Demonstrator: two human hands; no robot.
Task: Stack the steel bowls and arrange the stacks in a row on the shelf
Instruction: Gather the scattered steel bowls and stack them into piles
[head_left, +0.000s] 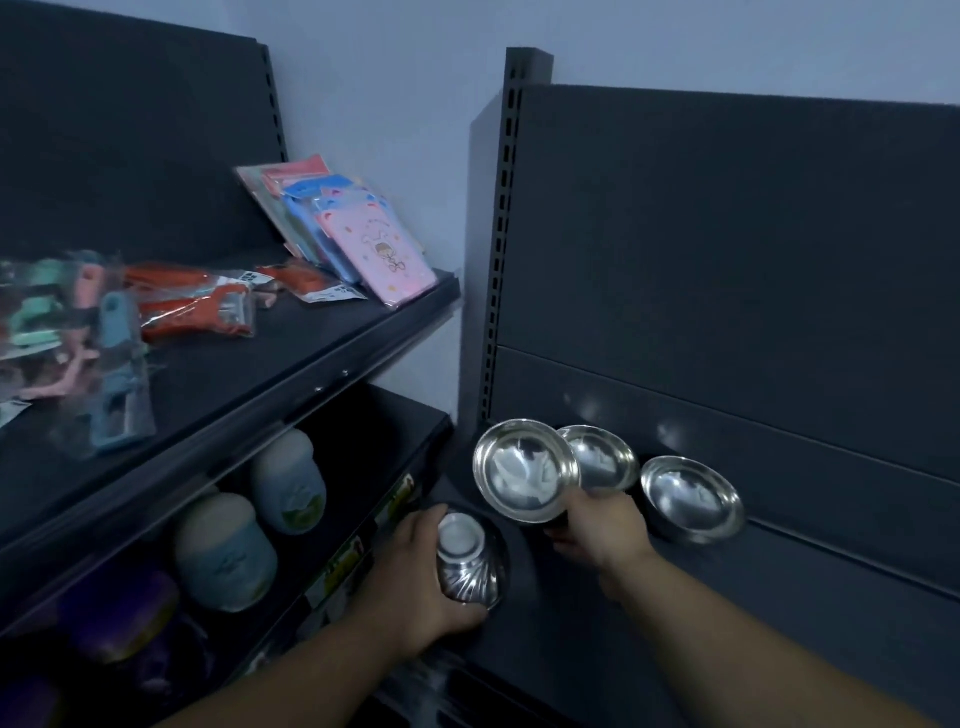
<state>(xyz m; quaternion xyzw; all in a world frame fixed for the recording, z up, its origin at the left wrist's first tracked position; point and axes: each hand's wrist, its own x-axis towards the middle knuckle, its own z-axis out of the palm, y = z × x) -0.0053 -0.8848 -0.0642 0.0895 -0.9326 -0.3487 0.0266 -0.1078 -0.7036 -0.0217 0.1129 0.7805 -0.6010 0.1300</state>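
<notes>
My right hand (602, 530) grips a steel bowl (524, 470) by its underside and holds it tilted, its hollow facing me, above the dark shelf (753, 613). Behind it a second steel bowl (605, 457) sits upright on the shelf, and a third steel bowl (691, 499) stands to its right near the back panel. My left hand (421, 582) grips an upside-down steel bowl (467, 561) with a ribbed wall at the shelf's left end; its base faces up.
A slotted upright post (501, 234) and dark back panel (727, 260) bound the shelf. To the left, another rack holds packaged items (343, 228) on its upper shelf and pale jars (226, 551) below.
</notes>
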